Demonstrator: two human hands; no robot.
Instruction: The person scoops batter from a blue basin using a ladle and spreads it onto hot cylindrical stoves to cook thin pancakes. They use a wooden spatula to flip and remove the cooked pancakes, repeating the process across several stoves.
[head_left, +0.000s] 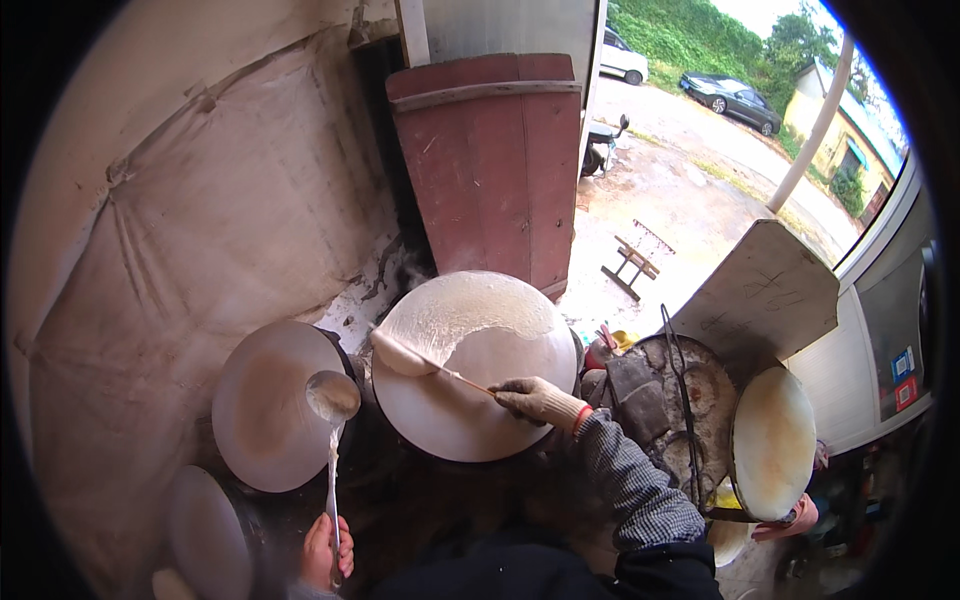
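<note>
My right hand (536, 401), in a knitted work glove, grips the thin handle of a batter spreader (472, 384). The spreader's far end lies in pale wet batter (480, 300) on the middle round griddle (480, 435). That batter forms a curved band over the griddle's far part, with a thick lump at the left; the near surface is bare. My bare left hand (328, 551) holds a metal ladle (334, 480) upright by its handle. Its batter-coated bowl (334, 397) hangs over the right side of the left griddle (255, 442), which has a browned centre.
A third griddle (210, 532) stands lower left. Right of me is an ash-filled stove (712, 390) with metal tongs (679, 375) across it. A tilted round griddle (772, 442) leans beside it, near a pink cloth or glove (787, 519). Red wooden boards (487, 172) stand behind.
</note>
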